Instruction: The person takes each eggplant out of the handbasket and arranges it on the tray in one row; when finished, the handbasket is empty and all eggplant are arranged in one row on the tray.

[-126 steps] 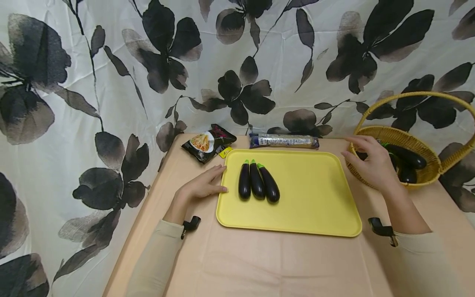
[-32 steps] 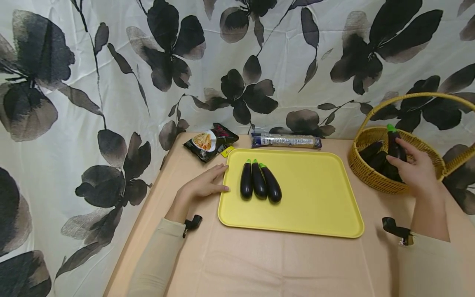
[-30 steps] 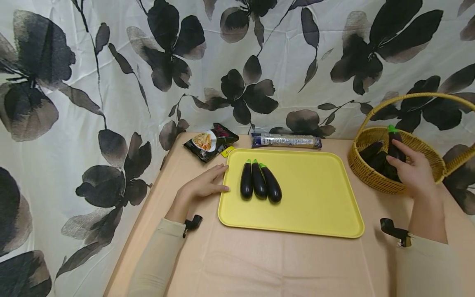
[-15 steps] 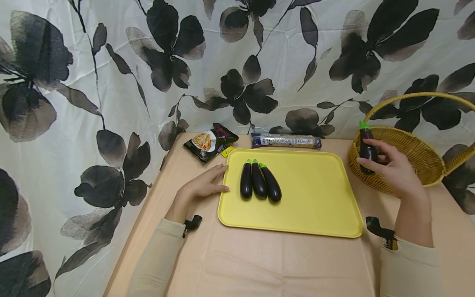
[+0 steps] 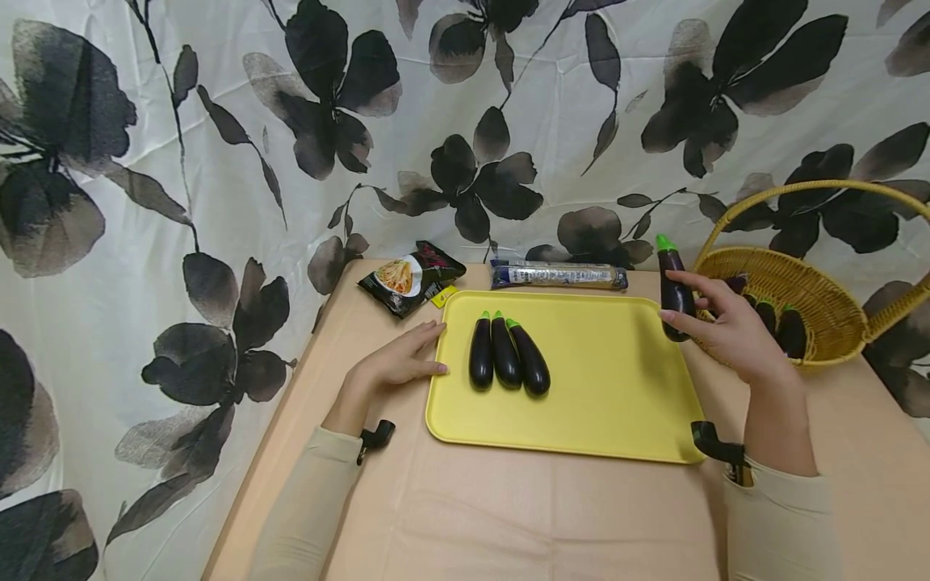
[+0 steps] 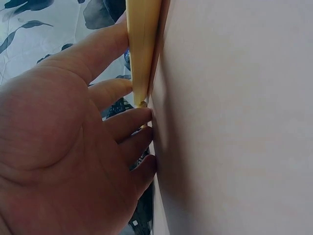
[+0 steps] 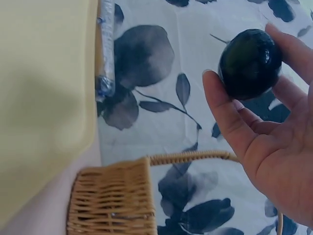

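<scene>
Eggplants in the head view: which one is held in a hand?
The eggplant pinched by the right hand, near the far right corner of the yellow tray; three others lie on it, the rest in the wicker basket.

The right hand [image 5: 741, 331] grips an eggplant [image 5: 674, 290] above the right end of a yellow tray [image 5: 603, 395], beside a wicker basket [image 5: 835, 319] holding more eggplants [image 5: 790, 332]. The left hand [image 5: 392, 357] touches the tray's left edge, near three eggplants [image 5: 505, 355] lying together.
</scene>
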A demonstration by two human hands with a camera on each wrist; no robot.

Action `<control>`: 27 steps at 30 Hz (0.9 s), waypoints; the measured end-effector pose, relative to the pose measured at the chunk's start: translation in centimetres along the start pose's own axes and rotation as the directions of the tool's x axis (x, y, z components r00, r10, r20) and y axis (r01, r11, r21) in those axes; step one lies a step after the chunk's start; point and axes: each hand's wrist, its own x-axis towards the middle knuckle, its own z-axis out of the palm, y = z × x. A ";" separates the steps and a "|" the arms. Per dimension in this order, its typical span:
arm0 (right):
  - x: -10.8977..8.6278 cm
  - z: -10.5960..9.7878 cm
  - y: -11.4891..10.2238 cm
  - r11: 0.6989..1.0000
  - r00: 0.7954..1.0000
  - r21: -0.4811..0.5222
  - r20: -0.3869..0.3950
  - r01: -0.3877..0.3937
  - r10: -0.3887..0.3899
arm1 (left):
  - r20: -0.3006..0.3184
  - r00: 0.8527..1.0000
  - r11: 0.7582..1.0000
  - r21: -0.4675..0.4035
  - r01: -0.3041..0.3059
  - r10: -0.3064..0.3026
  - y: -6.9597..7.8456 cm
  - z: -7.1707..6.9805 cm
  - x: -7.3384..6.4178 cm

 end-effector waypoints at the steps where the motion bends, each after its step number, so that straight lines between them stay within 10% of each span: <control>1: 0.1 0.3 0.0 1.000 1.000 0.006 0.002 0.004 -0.004 | 0.000 1.000 1.000 0.002 -0.002 0.002 0.0 0.0 0.0; 27: 2.2 7.7 -1.7 0.986 0.959 0.056 0.231 0.154 -0.163 | 0.005 1.000 1.000 -0.027 0.012 -0.011 0.2 -0.1 -0.1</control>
